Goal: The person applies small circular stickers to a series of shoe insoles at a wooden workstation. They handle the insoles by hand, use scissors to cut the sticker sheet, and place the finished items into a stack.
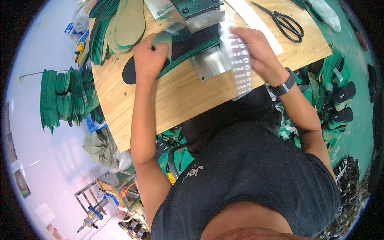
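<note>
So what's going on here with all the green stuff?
Someone is working at a wooden table with both hands. The right hand holds a see-through strip with rows of white marks. The left hand is curled over dark, green-edged pieces; I can't tell if it grips them. Black scissors lie on the table, beyond the right hand.

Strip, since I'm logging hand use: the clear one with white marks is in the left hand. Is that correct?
Only the hand is wrong: in the head view, the clear strip with white marks is in the right hand.
</note>
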A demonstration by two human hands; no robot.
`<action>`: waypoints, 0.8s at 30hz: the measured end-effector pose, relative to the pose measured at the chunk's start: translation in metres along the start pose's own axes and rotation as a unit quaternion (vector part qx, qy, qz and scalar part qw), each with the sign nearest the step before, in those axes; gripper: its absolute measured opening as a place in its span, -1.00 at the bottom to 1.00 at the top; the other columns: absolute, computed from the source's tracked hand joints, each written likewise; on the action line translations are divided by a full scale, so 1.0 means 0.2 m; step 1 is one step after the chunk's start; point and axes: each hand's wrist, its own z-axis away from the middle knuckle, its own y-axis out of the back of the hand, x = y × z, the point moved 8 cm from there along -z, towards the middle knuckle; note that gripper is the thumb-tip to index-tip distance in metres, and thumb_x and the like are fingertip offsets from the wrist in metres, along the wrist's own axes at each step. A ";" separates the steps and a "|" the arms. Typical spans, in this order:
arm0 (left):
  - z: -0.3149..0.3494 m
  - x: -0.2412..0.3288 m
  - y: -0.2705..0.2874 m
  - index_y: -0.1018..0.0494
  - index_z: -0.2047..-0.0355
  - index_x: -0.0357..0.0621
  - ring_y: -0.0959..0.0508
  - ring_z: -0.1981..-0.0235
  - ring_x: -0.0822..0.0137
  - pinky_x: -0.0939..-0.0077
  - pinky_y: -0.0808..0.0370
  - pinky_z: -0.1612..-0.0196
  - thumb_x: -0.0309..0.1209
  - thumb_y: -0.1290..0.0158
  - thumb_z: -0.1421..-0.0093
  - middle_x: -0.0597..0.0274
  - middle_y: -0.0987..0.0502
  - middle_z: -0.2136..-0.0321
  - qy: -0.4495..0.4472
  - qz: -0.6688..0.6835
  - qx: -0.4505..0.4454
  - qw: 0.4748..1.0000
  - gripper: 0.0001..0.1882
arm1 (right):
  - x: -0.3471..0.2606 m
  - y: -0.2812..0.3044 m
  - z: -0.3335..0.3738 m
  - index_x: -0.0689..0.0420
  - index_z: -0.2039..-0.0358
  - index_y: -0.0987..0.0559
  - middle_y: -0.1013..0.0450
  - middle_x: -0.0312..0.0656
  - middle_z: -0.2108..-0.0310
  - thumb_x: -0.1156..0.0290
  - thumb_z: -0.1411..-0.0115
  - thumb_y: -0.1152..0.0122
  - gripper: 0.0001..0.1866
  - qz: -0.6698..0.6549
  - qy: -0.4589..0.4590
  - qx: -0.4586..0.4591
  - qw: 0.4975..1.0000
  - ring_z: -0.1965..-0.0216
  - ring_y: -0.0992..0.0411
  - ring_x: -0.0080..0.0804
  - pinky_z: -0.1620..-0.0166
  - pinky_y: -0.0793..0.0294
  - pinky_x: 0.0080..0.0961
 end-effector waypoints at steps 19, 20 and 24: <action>0.01 0.03 -0.02 -0.38 0.55 -0.33 -0.23 0.64 0.52 0.54 -0.23 0.55 -0.44 0.06 0.04 0.29 -0.27 0.74 -0.020 0.085 -0.051 0.995 -0.84 | 0.05 -0.08 0.02 0.24 0.45 -0.52 -0.48 -0.29 0.55 0.38 -0.21 -0.10 -0.81 0.065 -0.018 -0.013 0.998 0.61 -0.42 -0.65 0.53 -0.41 -0.73; 0.01 0.03 -0.03 -0.39 0.54 -0.33 -0.24 0.65 0.51 0.54 -0.23 0.55 -0.44 0.06 0.04 0.27 -0.27 0.74 -0.024 0.090 -0.055 0.994 -0.84 | 0.06 -0.09 0.00 0.23 0.47 -0.52 -0.47 -0.30 0.57 0.39 -0.20 -0.10 -0.81 0.082 -0.023 -0.023 0.996 0.63 -0.39 -0.66 0.57 -0.38 -0.74; 0.01 0.04 -0.03 -0.40 0.53 -0.32 -0.24 0.66 0.46 0.51 -0.24 0.55 -0.43 0.05 0.05 0.18 -0.28 0.75 -0.047 0.065 -0.055 0.995 -0.84 | 0.07 -0.08 -0.01 0.19 0.53 -0.51 -0.45 -0.34 0.61 0.36 -0.18 -0.13 -0.80 0.128 -0.022 -0.025 0.991 0.67 -0.35 -0.70 0.62 -0.29 -0.76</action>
